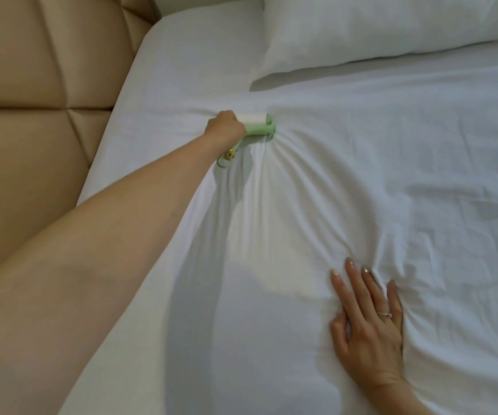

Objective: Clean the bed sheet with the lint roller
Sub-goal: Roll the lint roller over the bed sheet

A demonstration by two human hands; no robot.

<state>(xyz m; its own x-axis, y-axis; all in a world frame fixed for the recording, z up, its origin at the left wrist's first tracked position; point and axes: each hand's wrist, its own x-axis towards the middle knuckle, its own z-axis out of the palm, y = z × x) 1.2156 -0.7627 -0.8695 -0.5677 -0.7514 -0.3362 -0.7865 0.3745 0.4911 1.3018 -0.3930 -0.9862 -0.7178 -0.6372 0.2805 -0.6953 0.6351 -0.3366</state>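
Note:
A white bed sheet (361, 175) covers the mattress across most of the view. My left hand (226, 128) reaches far out and grips the pale green handle of the lint roller (259, 127). Its white roll lies against the sheet, just below the pillow. Folds of sheet bunch up and fan out from the roller toward me. My right hand (367, 319) lies flat on the sheet at the lower right, fingers spread and straight, pressing the fabric down. It wears a ring.
A white pillow (376, 28) lies at the top right, its corner close to the roller. A tan padded headboard (32, 115) runs along the left side of the mattress.

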